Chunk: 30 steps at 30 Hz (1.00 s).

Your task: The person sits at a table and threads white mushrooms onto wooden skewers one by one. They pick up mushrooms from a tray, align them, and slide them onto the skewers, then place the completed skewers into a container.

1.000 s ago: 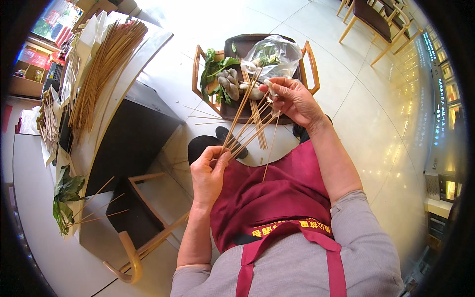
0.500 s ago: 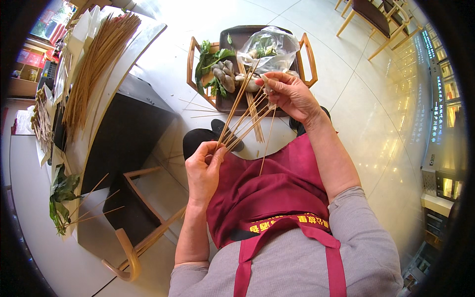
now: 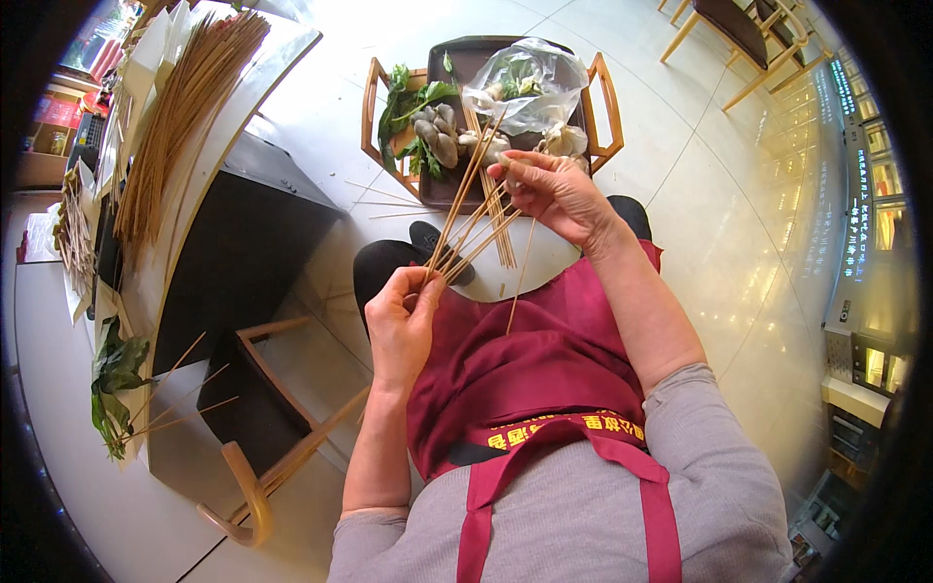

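Note:
My left hand (image 3: 403, 321) is closed around the lower ends of several thin wooden skewers (image 3: 453, 228), which fan out up and to the right. My right hand (image 3: 564, 199) pinches a small pale piece, apparently mushroom, near the skewers' far ends; the fingers partly hide it. Beyond the hands, a dark tray (image 3: 471, 60) holds grey oyster mushrooms (image 3: 437, 136), paler mushrooms (image 3: 564, 141), leafy greens (image 3: 398, 109) and a clear plastic bag (image 3: 525, 83) with something green inside. More skewers (image 3: 503, 243) stick out over its near edge. A single skewer (image 3: 522, 277) reaches down over my maroon apron (image 3: 525, 374).
The tray rests on a wooden frame (image 3: 609, 107). At left, a white counter (image 3: 228, 107) carries a big bundle of skewers (image 3: 185, 126) and dark green leaves (image 3: 119, 374). A wooden chair (image 3: 255, 491) stands below it. Another chair (image 3: 743, 44) is far right.
My right hand has come slightly down and left, nearer the skewers, and the pale piece shows less between its fingers. My left hand keeps its hold on the skewers.

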Available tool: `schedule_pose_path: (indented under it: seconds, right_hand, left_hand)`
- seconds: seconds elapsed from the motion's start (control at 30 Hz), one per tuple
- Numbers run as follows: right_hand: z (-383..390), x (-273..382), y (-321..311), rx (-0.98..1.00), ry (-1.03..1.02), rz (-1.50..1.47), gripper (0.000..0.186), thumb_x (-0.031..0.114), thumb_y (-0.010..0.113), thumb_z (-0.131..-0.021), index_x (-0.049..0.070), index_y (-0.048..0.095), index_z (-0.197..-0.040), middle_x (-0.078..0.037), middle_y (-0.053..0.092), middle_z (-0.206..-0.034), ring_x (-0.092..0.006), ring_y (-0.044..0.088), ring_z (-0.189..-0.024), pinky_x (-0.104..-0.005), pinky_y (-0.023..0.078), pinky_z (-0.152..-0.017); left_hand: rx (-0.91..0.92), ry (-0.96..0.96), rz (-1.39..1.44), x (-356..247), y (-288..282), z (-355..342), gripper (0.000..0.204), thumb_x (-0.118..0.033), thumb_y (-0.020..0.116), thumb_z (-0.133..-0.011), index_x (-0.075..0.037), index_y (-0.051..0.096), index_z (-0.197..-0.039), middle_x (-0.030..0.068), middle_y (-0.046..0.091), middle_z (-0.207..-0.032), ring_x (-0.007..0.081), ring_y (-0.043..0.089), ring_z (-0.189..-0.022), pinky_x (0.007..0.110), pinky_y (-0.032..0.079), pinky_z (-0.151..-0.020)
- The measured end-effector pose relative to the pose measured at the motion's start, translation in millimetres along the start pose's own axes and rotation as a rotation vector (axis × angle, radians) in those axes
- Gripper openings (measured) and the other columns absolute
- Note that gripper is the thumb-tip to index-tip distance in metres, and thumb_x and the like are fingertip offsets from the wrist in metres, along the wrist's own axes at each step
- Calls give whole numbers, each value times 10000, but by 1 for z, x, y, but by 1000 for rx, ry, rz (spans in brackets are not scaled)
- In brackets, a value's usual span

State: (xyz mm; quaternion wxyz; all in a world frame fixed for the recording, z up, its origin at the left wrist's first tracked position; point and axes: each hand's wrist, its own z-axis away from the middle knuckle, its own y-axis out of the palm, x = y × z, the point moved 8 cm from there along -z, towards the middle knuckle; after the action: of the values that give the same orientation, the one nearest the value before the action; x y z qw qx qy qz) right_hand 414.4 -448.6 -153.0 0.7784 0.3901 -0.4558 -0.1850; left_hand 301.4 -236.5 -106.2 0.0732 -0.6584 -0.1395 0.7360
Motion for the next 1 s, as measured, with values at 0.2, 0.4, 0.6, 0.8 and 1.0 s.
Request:
schedule_pose_path:
  seconds: [0.2, 0.4, 0.6, 0.8, 1.0]
  right_hand:
    - [-2, -12, -14, 17, 52, 76, 303, 186, 657, -973, 32, 638, -1233, -107, 708, -1143, -116, 654, -923, -236, 514, -743]
    - [-21, 59, -95, -412, -266, 927, 209, 131, 638, -956, -13, 707, -1090, -72, 735, -1060, -132, 671, -925, -275, 533, -817]
    - [-39, 28, -98, -325, -247, 2013, 170, 211, 659, -829, 108, 777, -895, -124, 738, -901, -321, 700, -892, -442, 546, -839]
    - [-53, 38, -99, -447, -362, 1907, 257, 348, 689, -858, 106, 776, -859, -139, 727, -848, -335, 701, -816, -443, 556, -767]
    - [-60, 67, -109, -500, -307, 1756, 288, 358, 662, -890, 97, 781, -904, -147, 732, -886, -323, 705, -838, -416, 545, -774]
  left_hand:
    - [-12, -68, 71, 11, -7, -4, 75, -47, 673, -943, 21, 674, -975, -13, 638, -775, 25, 547, -662, 192, 453, -592]
    - [-93, -180, 72, 31, -42, -7, 71, -60, 672, -942, 3, 680, -973, -30, 604, -748, 20, 489, -618, 184, 375, -541]
    - [-73, -200, 101, 46, -40, -5, 86, -79, 671, -948, 3, 677, -972, -34, 591, -732, 16, 473, -605, 182, 347, -518]
    - [-61, -214, 85, 48, -42, -7, 94, -89, 668, -953, 1, 680, -976, -28, 600, -738, 22, 492, -618, 183, 369, -532]
    - [-24, -190, 47, 54, -25, -22, 106, -95, 666, -953, 5, 687, -981, -12, 630, -769, 42, 539, -664, 200, 436, -573]
